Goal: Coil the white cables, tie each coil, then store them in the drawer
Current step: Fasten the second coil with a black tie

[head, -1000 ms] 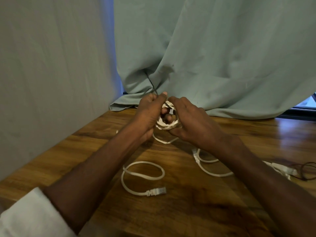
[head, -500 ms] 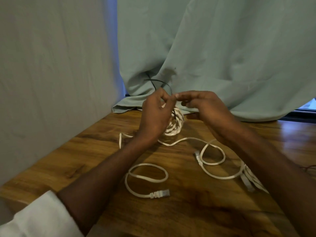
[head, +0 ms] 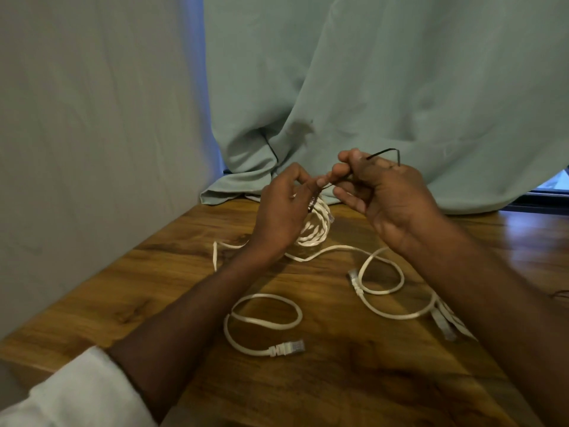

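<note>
A white cable coil point(head: 317, 224) hangs just above the wooden table point(head: 338, 380), gripped by my left hand point(head: 281, 215). A thin black tie point(head: 383, 154) runs from the coil up through my right hand point(head: 388, 192), whose thumb and fingers pinch it; its free end sticks out above the knuckles. A second white cable point(head: 261, 325) with a clear plug lies looped on the table in front of me. A third white cable point(head: 381, 291) lies looped under my right forearm. No drawer is visible.
A grey-green curtain point(head: 369, 87) hangs behind the table and drapes onto its back edge. A pale wall point(head: 92, 134) closes the left side. A dark thin wire point(head: 560, 292) shows at the right edge.
My hands have come apart: the right hand moved right and up, drawing the black tie out from the coil. The left hand keeps the coil, now showing below its fingers.
</note>
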